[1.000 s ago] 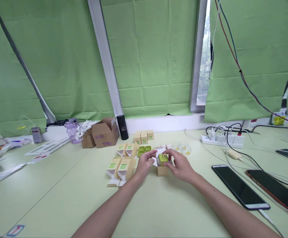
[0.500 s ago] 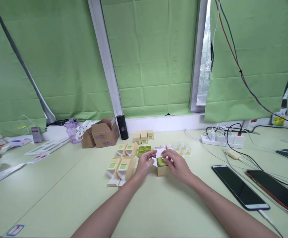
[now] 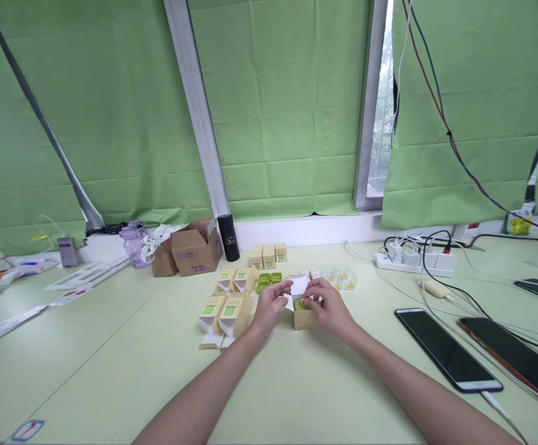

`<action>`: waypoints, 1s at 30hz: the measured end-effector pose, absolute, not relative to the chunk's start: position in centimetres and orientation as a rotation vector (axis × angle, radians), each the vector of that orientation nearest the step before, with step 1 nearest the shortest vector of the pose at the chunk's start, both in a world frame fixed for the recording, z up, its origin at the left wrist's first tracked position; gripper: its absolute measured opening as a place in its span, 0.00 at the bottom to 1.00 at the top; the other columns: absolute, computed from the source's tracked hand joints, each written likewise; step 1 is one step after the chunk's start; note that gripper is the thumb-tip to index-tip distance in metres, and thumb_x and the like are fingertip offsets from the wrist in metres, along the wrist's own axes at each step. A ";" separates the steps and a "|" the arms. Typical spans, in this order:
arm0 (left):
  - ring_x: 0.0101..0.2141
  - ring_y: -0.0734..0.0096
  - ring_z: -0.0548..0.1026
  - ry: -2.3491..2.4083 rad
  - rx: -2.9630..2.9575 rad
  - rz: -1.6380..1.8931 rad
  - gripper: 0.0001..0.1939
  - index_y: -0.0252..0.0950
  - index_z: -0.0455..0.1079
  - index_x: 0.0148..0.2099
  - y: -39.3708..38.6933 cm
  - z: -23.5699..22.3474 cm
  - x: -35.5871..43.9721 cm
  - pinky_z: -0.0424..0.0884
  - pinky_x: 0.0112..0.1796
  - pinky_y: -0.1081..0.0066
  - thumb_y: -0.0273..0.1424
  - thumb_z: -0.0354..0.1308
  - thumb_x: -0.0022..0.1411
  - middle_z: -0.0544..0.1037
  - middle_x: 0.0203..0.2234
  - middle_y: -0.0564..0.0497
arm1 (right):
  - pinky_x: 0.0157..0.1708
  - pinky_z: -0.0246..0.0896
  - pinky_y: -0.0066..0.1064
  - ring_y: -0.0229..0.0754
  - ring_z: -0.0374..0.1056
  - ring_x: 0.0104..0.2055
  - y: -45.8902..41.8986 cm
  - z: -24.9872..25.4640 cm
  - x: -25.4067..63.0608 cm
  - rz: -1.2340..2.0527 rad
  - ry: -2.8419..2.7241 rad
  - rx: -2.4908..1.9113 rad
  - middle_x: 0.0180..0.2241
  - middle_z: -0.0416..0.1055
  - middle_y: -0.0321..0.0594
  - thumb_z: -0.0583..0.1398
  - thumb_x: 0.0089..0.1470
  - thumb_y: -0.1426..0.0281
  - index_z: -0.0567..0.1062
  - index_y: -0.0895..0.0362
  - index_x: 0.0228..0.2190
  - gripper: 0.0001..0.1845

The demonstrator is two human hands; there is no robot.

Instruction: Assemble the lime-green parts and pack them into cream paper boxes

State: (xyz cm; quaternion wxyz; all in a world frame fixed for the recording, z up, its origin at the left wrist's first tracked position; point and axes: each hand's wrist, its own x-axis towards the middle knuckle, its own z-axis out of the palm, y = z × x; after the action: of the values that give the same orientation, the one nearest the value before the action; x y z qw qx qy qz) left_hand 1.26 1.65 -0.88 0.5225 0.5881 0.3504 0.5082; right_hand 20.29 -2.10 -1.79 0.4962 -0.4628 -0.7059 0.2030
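A small open cardboard box (image 3: 303, 320) stands before me, its white inner flaps raised. Deep inside it sits a rounded green case (image 3: 299, 305), mostly hidden by the walls and my fingers. My right hand (image 3: 328, 306) pinches the top of this case from the right. At the box's left side my left hand (image 3: 271, 303) steadies a white flap between thumb and fingers. Close by on the left lie several open cardboard boxes (image 3: 236, 314) with green labels. Behind my left hand is a group of green cases (image 3: 269, 280).
Several small boxes (image 3: 269, 256) stand farther back, left of a clear tray (image 3: 341, 277) with yellow spots. A black bottle (image 3: 228, 238) and larger carton (image 3: 198, 248) are at the back left. Phones (image 3: 448, 349), cables and a power strip (image 3: 415, 261) occupy the right.
My right hand has lowered the green case from above the box down into it. My left hand has stayed at the flap. At the far left edge, a person's hand has left the view.
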 end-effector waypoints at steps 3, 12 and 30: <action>0.45 0.57 0.80 0.841 1.395 1.208 0.27 0.31 0.80 0.49 1.5 -0.7 1.3 0.74 0.44 0.65 0.22 0.59 0.44 0.84 0.44 0.41 | 0.37 0.69 0.36 0.46 0.70 0.42 -2.0 -1.8 20.1 0.524 -1.682 -1.133 0.42 0.70 0.44 0.61 0.57 0.70 0.83 0.52 0.30 0.09; 0.43 0.58 0.80 0.823 1.357 1.227 0.25 0.31 0.82 0.47 1.3 -0.5 1.4 0.72 0.45 0.65 0.24 0.60 0.45 0.84 0.38 0.43 | 0.35 0.67 0.37 0.47 0.70 0.39 -2.3 -1.8 20.0 0.526 -1.579 -1.095 0.41 0.72 0.45 0.59 0.60 0.66 0.80 0.53 0.32 0.10; 0.45 0.57 0.79 0.785 1.327 1.242 0.21 0.32 0.77 0.48 1.0 -1.0 1.9 0.74 0.46 0.64 0.28 0.67 0.48 0.82 0.41 0.42 | 0.22 0.63 0.30 0.39 0.65 0.30 -0.5 -4.1 20.1 0.797 -1.086 -1.068 0.40 0.68 0.40 0.62 0.49 0.58 0.73 0.53 0.44 0.21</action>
State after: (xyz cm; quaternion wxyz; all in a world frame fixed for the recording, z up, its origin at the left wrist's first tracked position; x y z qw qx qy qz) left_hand 1.89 1.01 -1.03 0.5489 0.5603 0.3314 0.5243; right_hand 20.05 -0.50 -4.05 0.6529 -0.4705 -0.4784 0.3513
